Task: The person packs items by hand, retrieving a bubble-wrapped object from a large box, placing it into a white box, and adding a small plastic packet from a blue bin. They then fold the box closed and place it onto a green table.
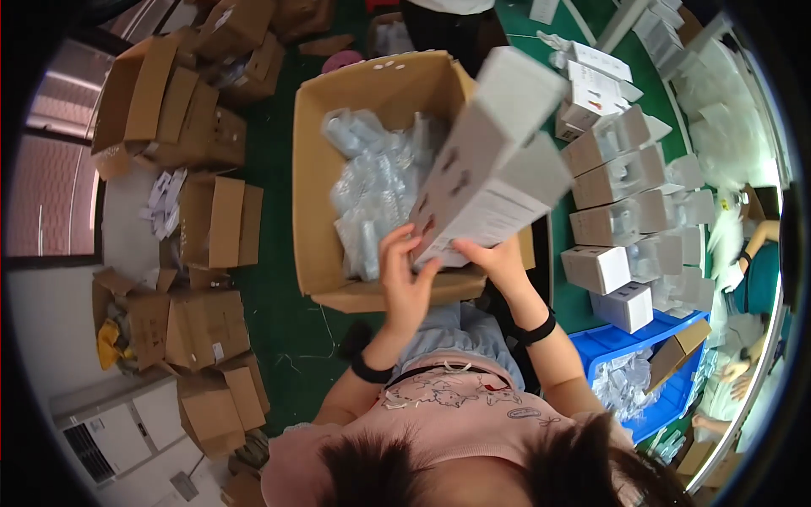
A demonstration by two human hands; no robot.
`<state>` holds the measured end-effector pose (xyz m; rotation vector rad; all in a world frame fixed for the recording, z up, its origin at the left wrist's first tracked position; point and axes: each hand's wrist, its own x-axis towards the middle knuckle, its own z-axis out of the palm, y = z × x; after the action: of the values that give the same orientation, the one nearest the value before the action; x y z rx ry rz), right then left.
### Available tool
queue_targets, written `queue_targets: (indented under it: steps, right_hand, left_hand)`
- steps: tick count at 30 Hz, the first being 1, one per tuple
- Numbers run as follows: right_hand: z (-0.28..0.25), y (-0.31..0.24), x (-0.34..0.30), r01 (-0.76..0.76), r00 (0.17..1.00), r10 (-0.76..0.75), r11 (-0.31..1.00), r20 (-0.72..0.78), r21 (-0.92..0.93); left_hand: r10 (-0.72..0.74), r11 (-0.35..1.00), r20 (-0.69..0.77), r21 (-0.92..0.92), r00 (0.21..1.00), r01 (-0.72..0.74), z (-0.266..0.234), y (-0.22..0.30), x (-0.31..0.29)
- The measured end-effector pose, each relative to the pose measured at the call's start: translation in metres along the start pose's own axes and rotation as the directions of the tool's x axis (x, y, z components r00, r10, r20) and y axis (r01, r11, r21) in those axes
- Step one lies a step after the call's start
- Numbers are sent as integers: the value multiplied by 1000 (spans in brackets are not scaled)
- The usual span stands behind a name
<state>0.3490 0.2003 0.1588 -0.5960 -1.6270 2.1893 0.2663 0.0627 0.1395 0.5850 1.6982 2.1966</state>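
Both my hands hold a tall white carton (481, 169) slanting up and away over the right side of a large cardboard box. My left hand (405, 283) has its fingers on the carton's left lower edge. Gripping its lower right side is my right hand (498, 260), thumb on the printed face. A broad white panel sticks out at the carton's upper right; I cannot tell whether it is a flap or a second carton. In the cardboard box (306, 186) lie several clear bubble-wrapped items (372, 186), partly hidden by the carton.
On the green table at right stands a row of white cartons (621, 215), several with open flaps. A blue crate (583, 342) of clear plastic packaging is below them. Brown boxes (211, 329) crowd the left side. A person in dark trousers (448, 34) stands ahead; others are at far right.
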Motion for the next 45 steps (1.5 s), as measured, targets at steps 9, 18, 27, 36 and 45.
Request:
queue_targets:
  steps: [9,18,27,36,45]
  right_hand:
    - [113,60,113,-3,636,293,926,714,-378]
    - [94,328,236,-329,791,610,363,-45,-871]
    - [115,321,227,-81,893,448,235,34,-969]
    - [99,290,200,-421,907,310,708,-285,-567]
    - [63,224,185,-140,989,133,678,-66,-722]
  left_hand:
    - [-71,993,-16,97,997,72,-180,42,65]
    - [-60,957,-27,282,998,65,-234,3,77]
    - [-154,981,-97,99,983,164,-223,2,106]
    - [-7,984,50,178,999,-2,-167,23,134]
    - [185,971,287,96,940,-220,-69,51,142]
